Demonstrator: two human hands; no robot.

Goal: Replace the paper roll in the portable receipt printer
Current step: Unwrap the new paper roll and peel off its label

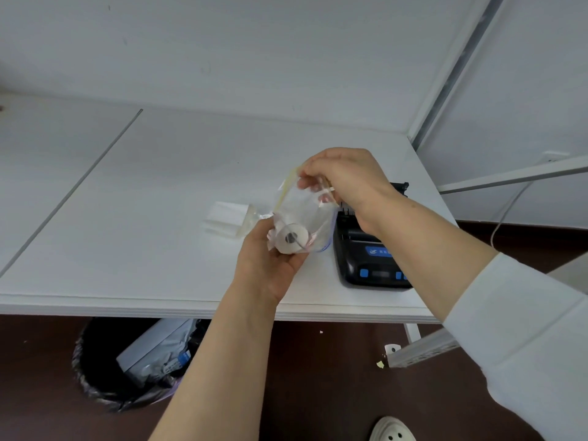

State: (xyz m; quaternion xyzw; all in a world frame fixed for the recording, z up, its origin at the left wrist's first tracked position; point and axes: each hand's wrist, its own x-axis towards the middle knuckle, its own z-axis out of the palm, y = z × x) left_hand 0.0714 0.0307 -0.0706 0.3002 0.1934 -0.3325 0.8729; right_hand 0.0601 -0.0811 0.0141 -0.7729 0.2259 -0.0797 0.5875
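The left hand (270, 262) cups the lower end of a clear plastic bag (305, 208), fingers curled round the paper roll (291, 238) inside it, whose core faces the camera. The right hand (346, 179) pinches the bag's top edge at its yellowish seal strip. Both are held above the white table (159, 218), beside the black receipt printer (366, 259), which is partly hidden by the right forearm. The roll looks light and firm, though its wound paper could dent or unspool; gripping its round sides seems safest. The film looks thin, soft and probably slippery, so the seal needs a firm pinch.
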